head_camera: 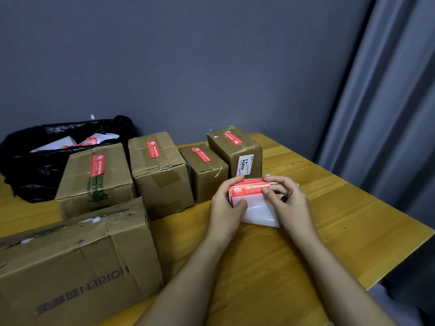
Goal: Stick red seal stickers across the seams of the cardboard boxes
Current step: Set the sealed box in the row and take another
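Over the wooden table (329,208) my left hand (224,203) and my right hand (286,198) together hold a sheet of red seal stickers (250,189) on white backing. The left fingers grip its left end; the right thumb and fingers pinch its right part. Several cardboard boxes stand in a row behind, each with a red sticker across its top seam: a wide box (94,184), a middle box (160,170), a small box (204,172) and a far box (235,149). A large box (77,262) lies at the near left, with no red sticker visible on it.
A black plastic bag (30,165) holding white backing scraps sits at the far left against the grey wall. A grey curtain (388,114) hangs at the right. The table's right edge runs diagonally near my right arm.
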Action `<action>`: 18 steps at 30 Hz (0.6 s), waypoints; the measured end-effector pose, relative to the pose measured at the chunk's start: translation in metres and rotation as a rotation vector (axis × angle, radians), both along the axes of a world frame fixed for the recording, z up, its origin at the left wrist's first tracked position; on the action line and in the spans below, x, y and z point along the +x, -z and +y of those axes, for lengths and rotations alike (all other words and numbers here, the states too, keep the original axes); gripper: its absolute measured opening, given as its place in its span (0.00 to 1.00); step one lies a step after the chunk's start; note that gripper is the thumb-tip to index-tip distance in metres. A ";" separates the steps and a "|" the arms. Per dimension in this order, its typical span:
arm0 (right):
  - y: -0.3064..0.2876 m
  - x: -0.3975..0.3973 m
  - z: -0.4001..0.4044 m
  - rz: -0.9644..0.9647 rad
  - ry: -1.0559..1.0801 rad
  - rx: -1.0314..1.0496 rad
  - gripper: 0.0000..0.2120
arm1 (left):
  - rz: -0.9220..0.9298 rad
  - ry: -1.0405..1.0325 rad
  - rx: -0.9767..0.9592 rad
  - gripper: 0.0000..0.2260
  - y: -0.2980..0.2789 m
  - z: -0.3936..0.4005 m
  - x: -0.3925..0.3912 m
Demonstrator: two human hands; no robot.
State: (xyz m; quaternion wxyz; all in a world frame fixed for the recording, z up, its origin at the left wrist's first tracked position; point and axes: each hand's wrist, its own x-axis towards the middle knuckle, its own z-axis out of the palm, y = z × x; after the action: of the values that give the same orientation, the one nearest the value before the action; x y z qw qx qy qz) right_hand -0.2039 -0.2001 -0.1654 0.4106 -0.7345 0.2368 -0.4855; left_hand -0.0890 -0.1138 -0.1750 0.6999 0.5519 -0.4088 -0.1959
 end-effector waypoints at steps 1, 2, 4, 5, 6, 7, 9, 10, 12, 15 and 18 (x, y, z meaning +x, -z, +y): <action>0.000 0.000 -0.001 0.005 0.000 0.002 0.08 | 0.001 0.002 0.004 0.23 0.000 0.000 0.000; 0.000 0.000 -0.001 0.006 -0.005 0.008 0.09 | 0.000 0.003 0.007 0.24 0.001 0.000 0.000; 0.001 0.000 -0.003 -0.006 -0.009 0.012 0.10 | -0.015 0.002 0.009 0.24 0.001 0.000 0.000; 0.001 0.000 -0.003 -0.010 -0.003 0.006 0.11 | -0.020 0.001 0.011 0.23 0.001 0.000 0.000; 0.001 0.000 -0.002 -0.010 0.004 -0.003 0.12 | -0.021 0.002 0.013 0.23 0.001 0.000 0.000; 0.001 0.001 -0.001 -0.005 0.017 -0.014 0.13 | -0.021 0.002 0.016 0.23 0.001 0.000 0.000; 0.002 0.000 -0.001 0.027 0.070 -0.066 0.13 | -0.023 0.002 0.020 0.24 0.002 0.000 0.001; 0.003 0.000 -0.002 0.049 0.110 -0.118 0.12 | -0.025 0.004 0.022 0.24 0.002 0.000 0.001; 0.004 0.000 -0.002 0.083 0.184 -0.217 0.11 | -0.021 0.008 0.028 0.23 0.002 0.000 0.001; 0.005 0.000 -0.001 0.111 0.246 -0.292 0.08 | -0.006 0.013 0.040 0.24 0.001 0.000 0.000; 0.005 0.000 -0.001 0.141 0.294 -0.372 0.06 | -0.016 0.005 0.047 0.24 0.001 0.000 0.000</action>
State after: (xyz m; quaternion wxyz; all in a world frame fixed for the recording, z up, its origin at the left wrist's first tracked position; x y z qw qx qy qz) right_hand -0.2041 -0.2014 -0.1705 0.1755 -0.7873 0.2757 -0.5228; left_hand -0.0889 -0.1138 -0.1759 0.6828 0.5688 -0.4113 -0.2028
